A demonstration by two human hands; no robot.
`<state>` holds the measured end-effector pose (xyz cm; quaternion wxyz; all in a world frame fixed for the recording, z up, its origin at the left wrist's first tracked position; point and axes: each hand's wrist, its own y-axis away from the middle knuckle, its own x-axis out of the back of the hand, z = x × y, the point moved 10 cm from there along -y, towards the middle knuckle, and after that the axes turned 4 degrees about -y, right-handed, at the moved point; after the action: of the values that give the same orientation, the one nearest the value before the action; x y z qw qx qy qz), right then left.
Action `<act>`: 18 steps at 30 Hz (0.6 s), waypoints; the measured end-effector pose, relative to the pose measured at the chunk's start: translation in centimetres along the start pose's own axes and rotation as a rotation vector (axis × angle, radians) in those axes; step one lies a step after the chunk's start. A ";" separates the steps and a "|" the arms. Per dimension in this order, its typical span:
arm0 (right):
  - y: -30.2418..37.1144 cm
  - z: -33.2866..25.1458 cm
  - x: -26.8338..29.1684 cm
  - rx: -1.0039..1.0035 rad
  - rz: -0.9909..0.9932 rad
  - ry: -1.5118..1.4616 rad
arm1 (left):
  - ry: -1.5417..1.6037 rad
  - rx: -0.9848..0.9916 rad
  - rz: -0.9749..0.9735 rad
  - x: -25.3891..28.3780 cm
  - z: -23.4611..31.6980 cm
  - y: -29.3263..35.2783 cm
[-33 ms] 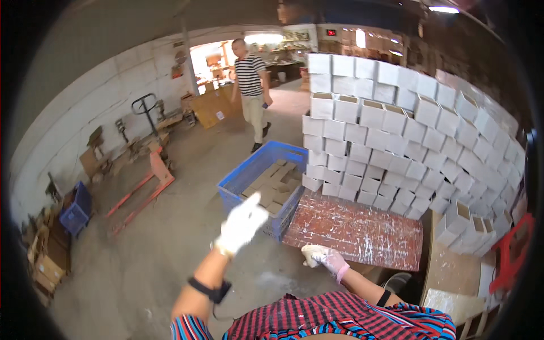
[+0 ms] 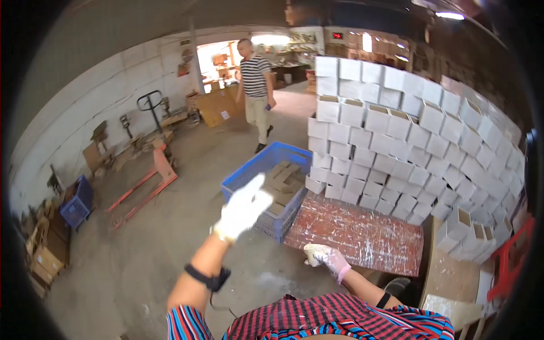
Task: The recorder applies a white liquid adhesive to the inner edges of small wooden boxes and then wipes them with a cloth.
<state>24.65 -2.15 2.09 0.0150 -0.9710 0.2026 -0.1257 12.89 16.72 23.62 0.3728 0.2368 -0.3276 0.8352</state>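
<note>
Firstly, head view: one left hand [image 2: 241,212], white-gloved, raised and overlapping the near corner of a blue crate [image 2: 276,228], contact unclear; fingers partly apart. One right hand [image 2: 328,260], gloved, pink at the cuff, near the front edge of a red, white-spattered table [image 2: 362,232]; fingers curled, whether closed on something cannot be told. Grey-brown blocks [image 2: 286,180], several, lying inside the crate. White boxes [image 2: 385,147], stacked in rows behind the table. One red pallet jack [image 2: 164,167], left of the crate.
</note>
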 end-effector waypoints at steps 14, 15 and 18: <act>1.8 4.3 -4.4 -0.029 -0.038 -0.148 | -0.252 0.036 -0.405 -7.5 -1.5 10.1; 1.7 5.2 -4.1 -0.040 -0.020 -0.172 | -0.283 0.133 -0.523 -9.4 -3.6 12.0; 2.4 -0.6 -6.1 0.020 -0.205 -0.166 | -0.138 0.294 -0.630 -12.6 -7.4 17.5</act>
<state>18.17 -1.96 0.99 0.0284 -0.9935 0.0990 -0.0475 5.83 7.29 4.13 0.5512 0.4331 -0.1390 0.6995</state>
